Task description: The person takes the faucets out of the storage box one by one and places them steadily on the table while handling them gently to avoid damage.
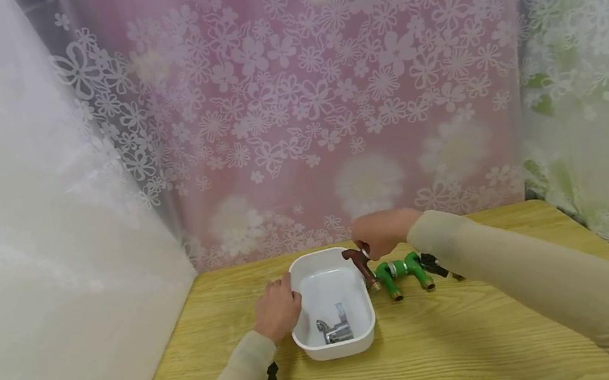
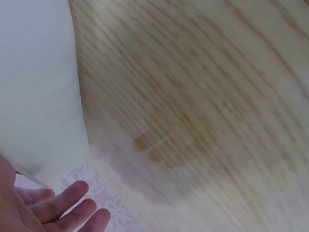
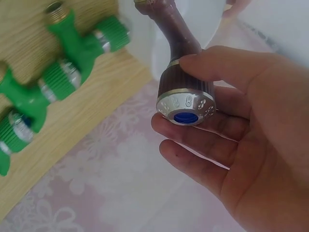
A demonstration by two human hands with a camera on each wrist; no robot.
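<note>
My right hand [image 1: 381, 233] pinches a dark brown faucet [image 1: 361, 265] by its ribbed knob, thumb on one side and fingers on the other. In the right wrist view the knob's silver end has a blue centre [image 3: 186, 117]. The faucet overlaps the right rim of a white basin [image 1: 337, 351] in the head view, its threaded brass end pointing down. At the basin's left rim rests my left hand [image 1: 278, 308]; its fingers [image 2: 72, 192] extend loosely in the left wrist view. A chrome faucet [image 1: 338, 331] lies inside the basin near the front.
Right of the basin, green faucets [image 1: 390, 279] with brass threaded ends lie on the wood-grain table [image 1: 427, 352]. A black faucet [image 1: 433, 265] lies beyond them, partly behind my right sleeve. A floral pink curtain [image 1: 296, 121] hangs at the table's back edge, with pale sheets at both sides.
</note>
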